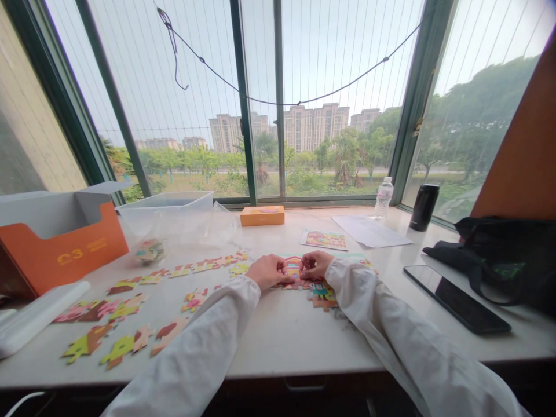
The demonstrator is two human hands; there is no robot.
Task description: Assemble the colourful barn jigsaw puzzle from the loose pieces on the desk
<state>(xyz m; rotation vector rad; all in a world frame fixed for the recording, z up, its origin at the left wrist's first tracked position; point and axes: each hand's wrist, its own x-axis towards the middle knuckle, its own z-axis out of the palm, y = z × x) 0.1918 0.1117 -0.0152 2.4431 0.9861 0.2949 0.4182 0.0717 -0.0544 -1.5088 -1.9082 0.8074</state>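
A partly joined jigsaw puzzle lies on the white table in front of me, its far part running behind my right hand. My left hand is closed, with thumb and fingertips pinched at the left side of a colourful puzzle piece. From the other side my right hand pinches at the same spot, its fingers bent inward. The fingers cover the edges of that piece. Just beyond the hands is a small printed picture card.
Loose puzzle pieces lie across the left. Behind them stand an orange box, a clear plastic bin and a small orange box. Rightward are paper, a water bottle, a black tumbler, a phone and a black bag.
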